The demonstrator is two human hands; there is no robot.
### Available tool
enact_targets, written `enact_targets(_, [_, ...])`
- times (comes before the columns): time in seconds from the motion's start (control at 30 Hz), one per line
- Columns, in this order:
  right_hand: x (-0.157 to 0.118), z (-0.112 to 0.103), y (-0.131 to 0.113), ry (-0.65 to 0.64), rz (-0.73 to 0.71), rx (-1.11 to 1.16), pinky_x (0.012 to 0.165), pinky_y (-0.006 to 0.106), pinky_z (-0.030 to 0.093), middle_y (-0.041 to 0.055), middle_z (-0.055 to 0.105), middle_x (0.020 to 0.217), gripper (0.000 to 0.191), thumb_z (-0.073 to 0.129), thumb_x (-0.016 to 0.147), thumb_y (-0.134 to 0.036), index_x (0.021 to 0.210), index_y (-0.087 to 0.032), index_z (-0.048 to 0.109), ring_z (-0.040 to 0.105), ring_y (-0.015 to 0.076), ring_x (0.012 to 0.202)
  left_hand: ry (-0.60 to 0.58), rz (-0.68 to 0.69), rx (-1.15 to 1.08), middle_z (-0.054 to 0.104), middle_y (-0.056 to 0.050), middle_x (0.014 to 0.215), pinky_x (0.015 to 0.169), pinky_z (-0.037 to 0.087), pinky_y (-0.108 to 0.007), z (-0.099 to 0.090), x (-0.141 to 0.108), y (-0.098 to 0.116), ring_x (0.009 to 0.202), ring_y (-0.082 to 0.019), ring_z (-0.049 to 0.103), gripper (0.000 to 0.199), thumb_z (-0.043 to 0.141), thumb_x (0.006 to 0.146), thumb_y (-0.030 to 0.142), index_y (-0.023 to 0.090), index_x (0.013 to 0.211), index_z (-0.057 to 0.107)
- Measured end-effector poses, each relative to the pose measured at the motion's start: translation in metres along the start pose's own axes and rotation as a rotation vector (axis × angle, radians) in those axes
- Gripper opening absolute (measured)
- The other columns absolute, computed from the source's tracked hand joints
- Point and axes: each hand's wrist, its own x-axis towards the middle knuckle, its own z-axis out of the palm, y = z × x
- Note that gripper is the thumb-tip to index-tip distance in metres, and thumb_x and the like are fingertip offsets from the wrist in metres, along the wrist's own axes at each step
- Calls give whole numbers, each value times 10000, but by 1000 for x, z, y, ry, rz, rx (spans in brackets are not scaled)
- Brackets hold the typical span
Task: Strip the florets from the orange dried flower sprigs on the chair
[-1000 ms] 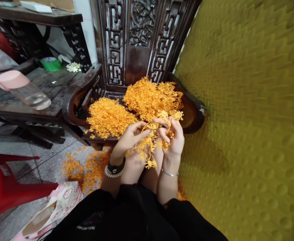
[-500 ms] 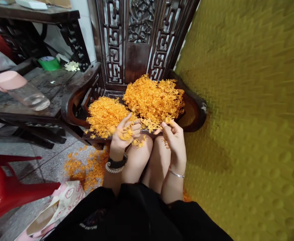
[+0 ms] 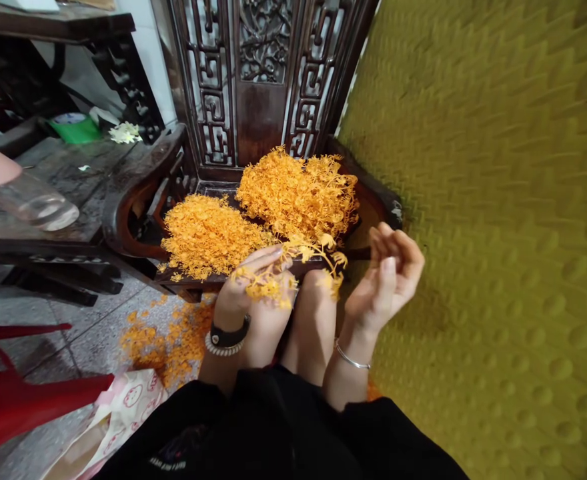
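Note:
Two heaps of small orange plastic flower sprigs lie on a dark carved wooden chair seat [image 3: 138,200]: a flatter left heap [image 3: 206,233] and a taller right heap [image 3: 296,193]. My left hand [image 3: 246,287] rests over my left knee, fingers curled around a small bunch of orange sprigs [image 3: 266,288]. My right hand [image 3: 386,280] is raised to the right of my knees, palm up, fingers apart, holding nothing. A few loose sprigs [image 3: 331,257] hang between my hands above the right knee.
Orange sprigs [image 3: 166,337] are scattered on the tiled floor below the chair. A red plastic stool [image 3: 18,390] and a patterned pink bag [image 3: 118,410] sit lower left. A dark table [image 3: 73,173] holds a glass jar [image 3: 28,203]. A yellow bumpy mat [image 3: 498,233] fills the right.
My right hand let go of the sprigs and swung out to the right, opening palm up. My left hand kept a small bunch and settled over my knee.

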Motion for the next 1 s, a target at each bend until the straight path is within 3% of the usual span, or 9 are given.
enact_targets(0.07, [-3, 4, -8, -243, 1, -26, 1064, 479, 397, 68, 592, 1260, 363, 474, 893, -331, 1252, -289, 508, 548, 232, 1205, -6, 2, 43, 612, -79, 1215, 885, 513, -317, 1, -2, 0, 1081, -231, 595, 253, 730, 691, 274, 203, 934, 713])
enact_targets(0.17, [-6, 5, -9, -647, 31, -93, 1068, 463, 397, 76, 584, 1286, 452, 598, 832, -310, 1275, -277, 518, 525, 245, 1225, -104, -211, 58, 696, -66, 934, 683, 533, -300, 7, 1, 10, 763, -178, 652, 210, 696, 732, 323, 210, 908, 716])
enact_targets(0.27, [-6, 4, -2, -826, 31, -136, 967, 423, 477, 63, 650, 1171, 378, 631, 815, -247, 1191, -271, 589, 598, 223, 1094, -172, -291, 29, 647, -20, 689, 519, 467, -225, 11, 5, 19, 537, -99, 566, 233, 704, 729, 338, 182, 902, 704])
enact_targets(0.37, [-7, 5, 3, -802, -33, -154, 924, 416, 493, 38, 678, 1087, 326, 642, 809, -211, 1125, -286, 621, 616, 208, 1019, -156, -230, 15, 599, 7, 620, 481, 427, -185, 13, 5, 21, 489, -65, 521, 242, 693, 747, 354, 162, 894, 690])
enact_targets(0.53, [-15, 14, 2, -651, -165, -245, 1041, 517, 385, 35, 581, 1282, 439, 726, 731, -277, 1153, -318, 613, 498, 273, 1208, -58, -64, 88, 625, 8, 622, 469, 392, -175, 17, 7, 13, 488, -58, 495, 229, 680, 756, 359, 161, 870, 705])
enact_targets(0.67, [-22, 20, 0, -510, -194, -310, 1033, 525, 370, 14, 581, 1273, 305, 687, 765, -272, 1061, -339, 664, 482, 278, 1211, 18, 81, 140, 713, -52, 902, 661, 485, -220, 20, 9, 10, 732, -123, 617, 250, 648, 782, 370, 184, 930, 726])
enact_targets(0.83, [-27, 22, -1, -483, -59, -203, 815, 423, 477, 23, 682, 879, 130, 591, 840, -237, 860, -295, 705, 615, 212, 851, -52, 84, 189, 704, -58, 1069, 948, 456, -313, 22, 3, 15, 1024, -197, 622, 265, 566, 846, 358, 199, 984, 727])
enact_targets(0.9, [-29, 21, -1, -489, 11, -159, 772, 402, 487, 25, 681, 832, 131, 573, 852, -259, 824, -280, 699, 621, 209, 807, -42, 48, 190, 695, -56, 1099, 986, 439, -320, 20, -1, 18, 1083, -207, 602, 274, 538, 860, 346, 196, 990, 727])
enact_targets(1.0, [-31, 19, 1, -458, 165, -74, 711, 349, 503, 15, 681, 826, 149, 533, 878, -280, 918, -283, 676, 626, 184, 755, 59, 7, 164, 689, -51, 1113, 977, 450, -324, 14, -5, 18, 1103, -214, 595, 269, 528, 849, 310, 192, 991, 724])
